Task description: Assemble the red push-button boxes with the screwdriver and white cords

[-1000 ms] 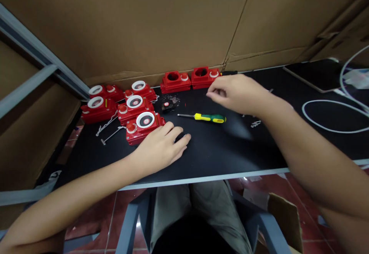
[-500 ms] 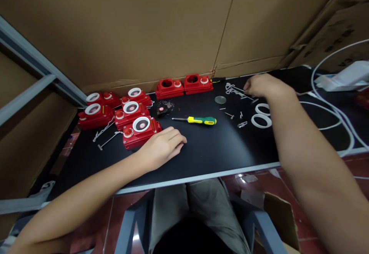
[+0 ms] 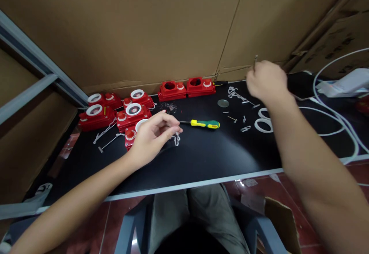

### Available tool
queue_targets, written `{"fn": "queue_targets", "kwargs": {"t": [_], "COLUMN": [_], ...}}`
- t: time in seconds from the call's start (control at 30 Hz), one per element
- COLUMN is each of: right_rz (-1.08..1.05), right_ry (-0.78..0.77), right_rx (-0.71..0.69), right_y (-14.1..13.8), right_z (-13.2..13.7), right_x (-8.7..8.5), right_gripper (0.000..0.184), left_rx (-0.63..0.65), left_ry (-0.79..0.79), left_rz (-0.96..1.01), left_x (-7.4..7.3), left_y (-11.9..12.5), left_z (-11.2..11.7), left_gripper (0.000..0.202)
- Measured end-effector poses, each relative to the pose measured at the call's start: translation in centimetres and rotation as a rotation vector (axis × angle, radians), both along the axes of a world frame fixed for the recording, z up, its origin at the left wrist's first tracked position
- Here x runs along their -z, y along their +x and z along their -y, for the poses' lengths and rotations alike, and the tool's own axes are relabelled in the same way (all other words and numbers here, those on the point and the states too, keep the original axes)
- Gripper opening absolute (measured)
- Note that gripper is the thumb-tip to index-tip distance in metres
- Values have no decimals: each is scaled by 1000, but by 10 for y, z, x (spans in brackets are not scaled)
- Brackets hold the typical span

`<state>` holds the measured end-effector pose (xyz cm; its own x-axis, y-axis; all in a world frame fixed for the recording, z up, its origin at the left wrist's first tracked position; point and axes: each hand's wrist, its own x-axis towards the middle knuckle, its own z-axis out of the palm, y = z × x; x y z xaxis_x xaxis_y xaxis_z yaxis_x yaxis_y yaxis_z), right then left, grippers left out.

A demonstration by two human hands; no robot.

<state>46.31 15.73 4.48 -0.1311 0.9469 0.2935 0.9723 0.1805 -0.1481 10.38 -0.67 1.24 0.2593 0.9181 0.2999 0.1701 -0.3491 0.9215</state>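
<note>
My left hand (image 3: 155,134) is raised over the table with thumb and fingers pinched. A looped white cord (image 3: 177,140) hangs below its fingertips. Behind this hand, a red box with a white ring (image 3: 130,134) is partly covered. To the right of its fingers lies a yellow and green screwdriver (image 3: 205,124). My right hand (image 3: 266,80), slightly blurred, is held up at the back right, fingers closed around a thin metal rod (image 3: 255,62) whose end sticks up. Below it on the table lie small T-shaped metal hammers with white cords (image 3: 235,93).
More red boxes (image 3: 134,116) stand at left; two with open round holes (image 3: 201,87) stand at the back cardboard wall. Two white rings (image 3: 263,126), a clear disc (image 3: 223,103) and small metal pins lie at right. A white cable (image 3: 343,119) loops over the right end.
My left hand has lifted from the table and turned, with a white cord now showing at its fingertips. My right hand has risen from the hammers with a metal rod in it.
</note>
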Motion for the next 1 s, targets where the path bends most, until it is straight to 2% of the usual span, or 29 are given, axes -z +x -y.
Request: {"fn": "queue_targets", "kwargs": {"t": [0.03, 0.1, 0.17, 0.2, 0.27, 0.33, 0.37, 0.43, 0.53, 0.73, 0.9, 1.0], "right_rz": [-46, -127, -194, -262, -711, -1051, -1082, -1022, -876, -753, -627, -638], "right_ry": [47, 122, 149, 155, 41, -155, -209, -229, -172, -23, 95, 131], "right_rx": [12, -56, -214, -318, -672, -832, -893, -976, -1064, -1115, -1096, -1097], "right_y": [-13, -42, -69, -81, -101, -116, -121, -130, -135, -133, -135, -138], "right_z": [4, 16, 35, 47, 73, 96, 105, 118, 124, 118, 119, 119], "right_x": [1, 6, 14, 19, 30, 39, 42, 45, 44, 43, 47, 50], "right_gripper": [52, 46, 41, 44, 45, 41, 38, 27, 18, 4, 10, 13], "left_rx": [-27, -56, -84, -100, -116, -86, -57, 7, 79, 100, 113, 129], "left_ry": [-28, -63, -81, -90, -116, -155, -178, -229, -291, -352, -400, -421], "left_rz": [42, 96, 145, 170, 223, 277, 304, 348, 381, 373, 386, 342], "left_x": [-2, -6, -8, -8, -6, -1, 1, 7, 12, 10, 11, 13], "left_y": [1, 1, -1, -2, -3, -4, -4, -4, -6, -5, -2, -2], "left_z": [-1, -1, 2, 3, 7, 9, 9, 8, 6, 8, 9, 10], "left_gripper": [24, 28, 28, 28, 26, 27, 30, 37, 41, 42, 50, 49]}}
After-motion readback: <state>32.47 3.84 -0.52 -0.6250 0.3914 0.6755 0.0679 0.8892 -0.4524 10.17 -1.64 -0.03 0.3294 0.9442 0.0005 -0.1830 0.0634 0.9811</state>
